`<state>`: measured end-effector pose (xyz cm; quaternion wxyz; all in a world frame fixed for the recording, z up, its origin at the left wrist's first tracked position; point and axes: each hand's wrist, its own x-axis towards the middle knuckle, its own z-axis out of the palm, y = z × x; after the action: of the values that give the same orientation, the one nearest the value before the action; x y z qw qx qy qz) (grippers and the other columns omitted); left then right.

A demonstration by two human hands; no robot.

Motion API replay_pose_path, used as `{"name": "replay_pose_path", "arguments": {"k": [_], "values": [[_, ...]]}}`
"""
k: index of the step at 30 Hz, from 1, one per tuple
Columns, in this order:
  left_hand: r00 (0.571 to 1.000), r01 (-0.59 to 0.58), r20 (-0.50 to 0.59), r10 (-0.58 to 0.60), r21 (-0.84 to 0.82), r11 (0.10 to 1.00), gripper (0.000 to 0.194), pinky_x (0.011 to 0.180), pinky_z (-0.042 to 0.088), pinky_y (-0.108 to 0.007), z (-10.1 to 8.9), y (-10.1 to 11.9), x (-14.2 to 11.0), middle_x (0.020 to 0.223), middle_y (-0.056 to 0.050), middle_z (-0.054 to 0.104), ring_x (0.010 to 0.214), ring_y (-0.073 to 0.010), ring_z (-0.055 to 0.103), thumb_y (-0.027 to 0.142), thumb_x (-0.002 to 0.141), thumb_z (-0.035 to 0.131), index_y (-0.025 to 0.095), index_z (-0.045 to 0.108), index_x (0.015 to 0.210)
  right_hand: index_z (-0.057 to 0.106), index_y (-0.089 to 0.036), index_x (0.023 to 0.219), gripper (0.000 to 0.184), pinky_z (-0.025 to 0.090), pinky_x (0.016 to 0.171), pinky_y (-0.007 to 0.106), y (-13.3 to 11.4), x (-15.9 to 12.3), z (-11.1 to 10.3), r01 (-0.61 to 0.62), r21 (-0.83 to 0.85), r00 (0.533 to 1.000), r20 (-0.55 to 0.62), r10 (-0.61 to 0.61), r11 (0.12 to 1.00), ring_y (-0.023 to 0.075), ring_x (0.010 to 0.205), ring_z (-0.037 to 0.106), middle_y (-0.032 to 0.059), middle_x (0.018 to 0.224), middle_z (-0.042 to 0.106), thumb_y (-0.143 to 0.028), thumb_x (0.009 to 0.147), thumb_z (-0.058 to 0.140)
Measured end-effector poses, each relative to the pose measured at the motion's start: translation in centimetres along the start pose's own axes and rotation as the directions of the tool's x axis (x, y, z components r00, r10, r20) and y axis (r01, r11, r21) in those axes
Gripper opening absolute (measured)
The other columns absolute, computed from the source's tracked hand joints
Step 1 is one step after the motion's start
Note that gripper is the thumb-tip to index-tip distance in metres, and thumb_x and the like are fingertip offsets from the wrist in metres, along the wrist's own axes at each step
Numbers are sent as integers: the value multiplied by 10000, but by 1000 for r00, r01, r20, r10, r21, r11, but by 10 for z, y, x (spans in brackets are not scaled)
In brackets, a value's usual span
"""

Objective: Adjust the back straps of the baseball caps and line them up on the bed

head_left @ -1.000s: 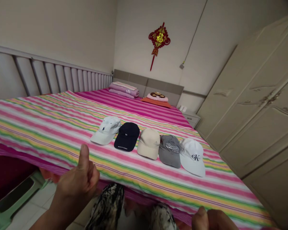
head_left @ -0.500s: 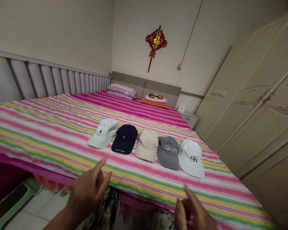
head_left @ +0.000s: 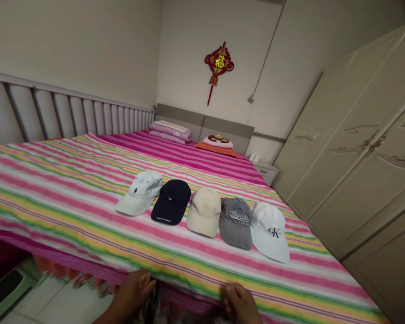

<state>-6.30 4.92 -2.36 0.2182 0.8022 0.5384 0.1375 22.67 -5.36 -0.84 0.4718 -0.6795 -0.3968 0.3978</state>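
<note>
My left hand [head_left: 135, 288] is closed, its fingers curled, at the near edge of the striped sheet [head_left: 87, 211]. Farther right, my right hand [head_left: 240, 300] is also closed at that edge. What either hand holds, if anything, is hidden. Beyond them several caps lie in a slanting row, brims toward me: a white cap with a small dark logo [head_left: 140, 193], a navy cap [head_left: 171, 202], a beige cap [head_left: 204, 212], a gray cap with white lettering [head_left: 236, 222] and a white cap with black letters [head_left: 269, 231]. Both hands are apart from the caps.
Folded purple bedding [head_left: 170, 131] and a pink folded item on an orange cloth [head_left: 218, 149] lie near the headboard [head_left: 222, 123]. A slatted rail [head_left: 97, 112] runs along the left. A wardrobe [head_left: 351, 157] stands right, and a green stool [head_left: 16, 288] lower left.
Both hands have gone from pointing, and the left earlier from a raised thumb, to closed at the bed's edge. The left moved down, the right up and left. The caps stay in their row.
</note>
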Motion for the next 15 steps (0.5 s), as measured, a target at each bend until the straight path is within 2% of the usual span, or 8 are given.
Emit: {"name": "replay_pose_path", "arguments": {"k": [1,3,5,7,9,11,15], "values": [[1000,7,16,-8,3,1000,266,554,253,-244,1,-1,0,551,20,403,562,-117,389,300,732,385,189,249,533,483,-168,601,382,285,397,216,-2,3,-9,-85,129,996,-10,87,988,83,390,391,-44,467,462,-540,606,569],[998,6,64,-9,36,999,242,555,243,-249,8,0,0,555,21,404,568,-120,391,279,722,386,188,257,538,494,-154,611,397,300,393,190,-9,10,-29,-147,312,985,-37,166,939,67,396,414,-49,469,481,-519,557,639],[995,-5,101,-3,80,997,221,562,243,-256,17,0,-2,571,15,425,582,-127,408,276,720,386,187,278,549,519,-138,633,335,336,395,175,-16,16,-47,-164,546,967,-78,244,822,62,403,445,-43,476,516,-392,536,713],[994,-17,107,5,111,994,205,572,250,-259,24,0,-3,594,5,456,599,-134,430,278,731,374,186,300,563,553,-116,696,252,394,405,185,-23,23,-63,-179,718,925,-109,363,673,81,423,497,-10,517,573,-242,553,718],[994,-15,109,1,125,992,201,577,259,-258,27,-2,-3,608,-3,486,610,-136,450,280,740,363,186,315,569,553,-104,744,167,463,458,219,-26,31,-76,-178,776,890,-135,435,605,118,495,570,40,595,620,-151,619,652],[993,-6,117,-11,143,990,198,581,267,-256,27,-2,-3,622,-11,513,621,-140,467,284,741,367,184,333,572,519,-118,730,55,506,526,250,-27,41,-89,-154,798,863,-178,473,582,138,565,606,57,633,621,-109,693,559],[993,-17,119,-3,170,985,183,587,280,-258,23,2,-6,649,-26,549,636,-152,491,279,742,372,183,386,586,411,-192,702,119,520,548,259,-21,61,-111,-75,826,801,-284,527,559,128,580,595,18,648,571,-97,766,443]]}}
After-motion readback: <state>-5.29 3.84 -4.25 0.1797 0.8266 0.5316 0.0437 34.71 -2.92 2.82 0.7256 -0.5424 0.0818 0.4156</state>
